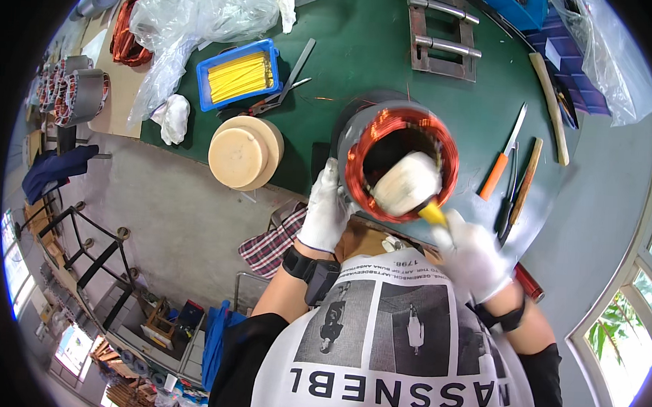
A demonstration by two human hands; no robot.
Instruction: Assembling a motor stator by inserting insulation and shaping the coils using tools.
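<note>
A motor stator [352,135] with a ring of copper windings [445,139] stands on the green table in front of me, its round opening facing up. My left hand [325,212], in a white glove, holds the stator's near left side; some of its fingers are hidden. In my right hand [475,257], also gloved and slightly blurred, is a mallet [408,184] with a pale head and a yellow handle. The mallet's head is over the near part of the opening, close to the windings. Whether it touches them I cannot tell.
Left of the stator are a cream round block [238,160], a blue tray [202,74] of yellow strips and scissors [261,106]. An orange-handled knife [494,176] and wooden sticks [527,179] lie right. A metal roller frame [419,44] sits at the back.
</note>
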